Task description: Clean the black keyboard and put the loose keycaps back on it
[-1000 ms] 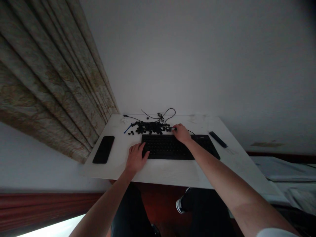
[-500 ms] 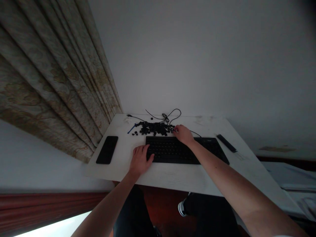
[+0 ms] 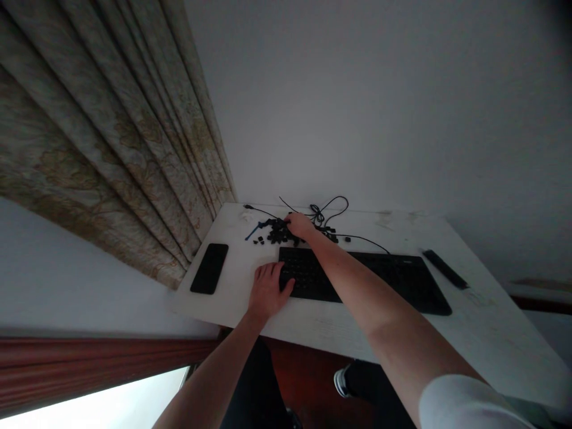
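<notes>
A black keyboard point(image 3: 402, 277) lies along the front of the white table. My left hand point(image 3: 268, 292) rests on its left end, thumb apart from the other fingers. Behind the keyboard is a heap of loose black keycaps point(image 3: 277, 233). My right hand point(image 3: 299, 225) reaches across the keyboard into this heap, fingers bent down and drawn together. Its fingertips are among the dark caps, and what they pinch, if anything, is hidden. My right forearm covers part of the keyboard.
A blue stick-like tool point(image 3: 252, 230) lies left of the heap. A phone point(image 3: 210, 268) is at the table's left side. A black cable point(image 3: 339, 199) loops at the back, by the wall. Near the right side is a dark flat strip point(image 3: 445, 269). A curtain point(image 3: 179, 149) hangs at left.
My right hand has moved left, from the right end of the keycap heap to its middle. The left hand stays on the keyboard. The whole view has shifted slightly.
</notes>
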A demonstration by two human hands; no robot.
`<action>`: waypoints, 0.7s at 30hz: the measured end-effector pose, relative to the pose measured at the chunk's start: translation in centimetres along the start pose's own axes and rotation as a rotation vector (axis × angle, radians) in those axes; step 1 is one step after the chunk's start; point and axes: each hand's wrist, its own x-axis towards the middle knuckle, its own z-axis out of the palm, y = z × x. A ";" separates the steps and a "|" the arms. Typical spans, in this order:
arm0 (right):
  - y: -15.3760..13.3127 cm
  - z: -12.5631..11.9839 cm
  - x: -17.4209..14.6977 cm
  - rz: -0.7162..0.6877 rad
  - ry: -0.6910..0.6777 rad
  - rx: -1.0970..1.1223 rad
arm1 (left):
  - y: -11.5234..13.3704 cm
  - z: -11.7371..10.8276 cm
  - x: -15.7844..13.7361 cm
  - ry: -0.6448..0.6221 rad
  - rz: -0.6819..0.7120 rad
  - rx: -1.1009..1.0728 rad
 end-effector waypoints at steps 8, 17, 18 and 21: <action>0.2 -0.2 -0.8 -0.028 0.019 -0.047 | 0.0 0.0 0.0 -0.010 -0.006 0.000; 0.8 -0.2 -4.9 0.166 0.232 0.980 | 0.0 -0.2 -0.1 -0.036 -0.034 -0.014; 0.8 0.0 -6.0 0.182 0.214 1.213 | 0.1 -0.2 -0.1 -0.038 -0.041 -0.018; 1.0 0.7 -9.8 0.205 0.121 1.734 | 0.1 -0.2 -0.1 -0.039 -0.062 -0.026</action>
